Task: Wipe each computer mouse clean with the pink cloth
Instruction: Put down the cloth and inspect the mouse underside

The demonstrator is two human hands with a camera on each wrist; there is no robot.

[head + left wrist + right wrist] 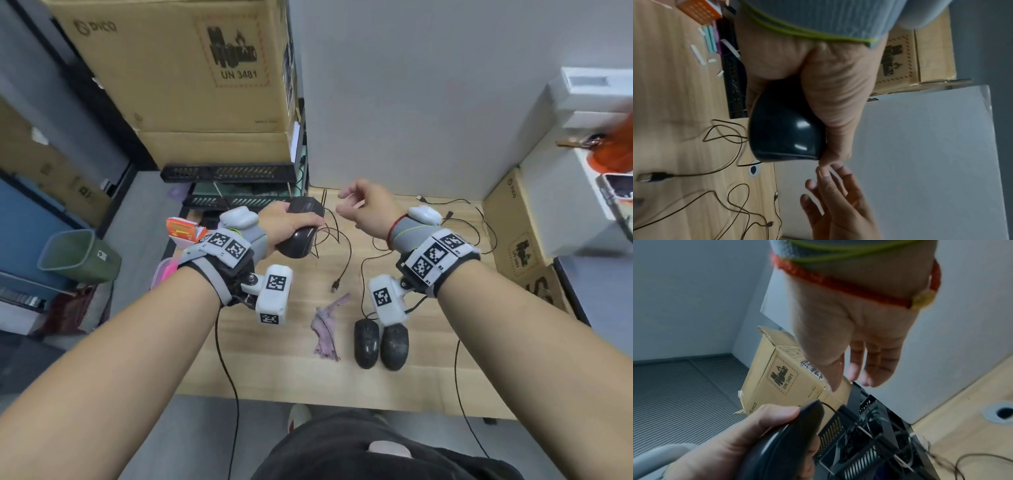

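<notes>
From the head view, the left hand holds a black mouse lifted above the far left part of the wooden counter, its fingers curled round the body while its thin cable trails down to a plug lying on the wood. The right hand hovers just beside it, holding nothing, its fingers loosely bent and slightly apart. Nearer the person, the pink cloth lies crumpled on the counter, and just to its right two more black mice sit side by side, touching each other. A stack of cardboard boxes stands behind the left hand. In the left wrist view, the palm and thumb clamp the glossy mouse, and the other hand's fingers reach in just below it, spread and relaxed. In the right wrist view, the right hand's fingers hang nearly straight and close together above the mouse, apart from it, while the left thumb presses on its upper edge.
</notes>
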